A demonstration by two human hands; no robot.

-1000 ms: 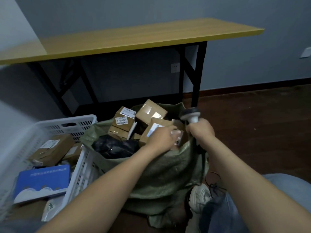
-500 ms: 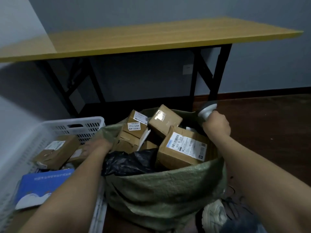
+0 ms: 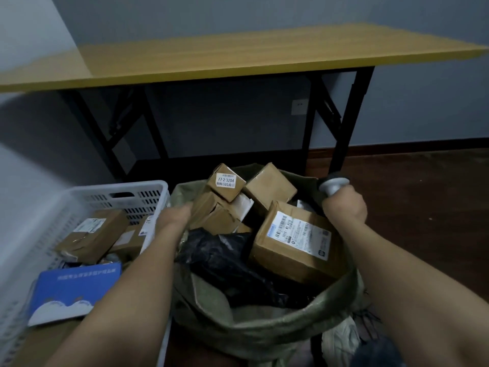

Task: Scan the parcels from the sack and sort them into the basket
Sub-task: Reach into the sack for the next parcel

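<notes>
I'm looking down thru the head cam at an open green sack (image 3: 264, 327) sitting on the floor (image 3: 423, 194), w/ everything else placed around it. The right hand (image 3: 344, 207) is hovering at the sack's far-right rim, its grip curling tight round the handle of a grey scanner (image 3: 332, 185), whose head is sticking up above the fist. The left hand (image 3: 174, 218) is reaching over the sack's left rim toward a cluster of brown boxes (image 3: 211, 215). It's blurred, so I can't tell whether its grip is closing on anything. Inside the sack, a big labelled parcel (image 3: 293, 242) is leaning on the right side, a small box (image 3: 226, 182) marked 77-2-3204 is sitting at the back, and a black plastic bag (image 3: 225, 258) is lying in the middle. Just left of the sack, a white basket (image 3: 113, 192) is holding brown parcels (image 3: 92, 234) and a blue box (image 3: 74, 290). Behind the sack, a yellow-topped desk (image 3: 238, 54) is standing.
</notes>
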